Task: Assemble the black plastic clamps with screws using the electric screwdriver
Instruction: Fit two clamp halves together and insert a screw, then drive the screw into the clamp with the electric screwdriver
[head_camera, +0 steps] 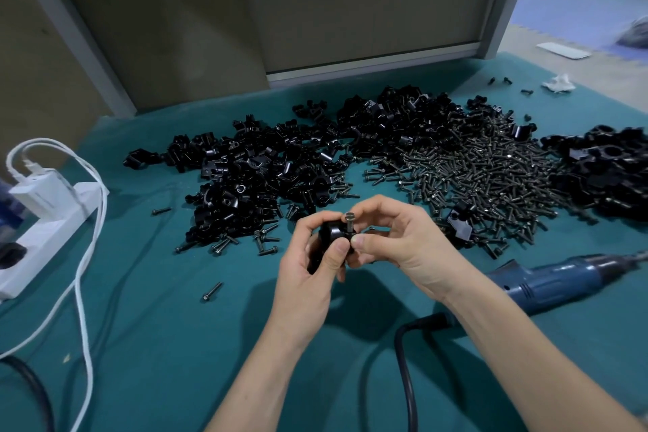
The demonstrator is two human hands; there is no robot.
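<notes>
A person's left hand (308, 266) grips a black clamp (331, 237) above the near middle of the green worktop (157, 344). The right hand (396, 245), fingers curled, pinches the same clamp just beside a screw (349, 221) standing upright in it with its head well proud. The screwdriver (547, 279) lies untouched on the worktop to the near right.

The screw looks only seated, not driven. If the right hand lets go to reach for the tool, the screw may tilt, start crooked or drop out among the loose ones below. A slack left-hand grip could let the clamp turn under the driver.

Counted: two hands, one clamp held, one screw in it, one screwdriver and one white power strip (45, 221) at left. One clamp pile (266, 168) spreads across the far middle, one screw heap (491, 168) lies to its right and a second clamp pile (606, 168) lies at far right. All three are too dense to count.
</notes>
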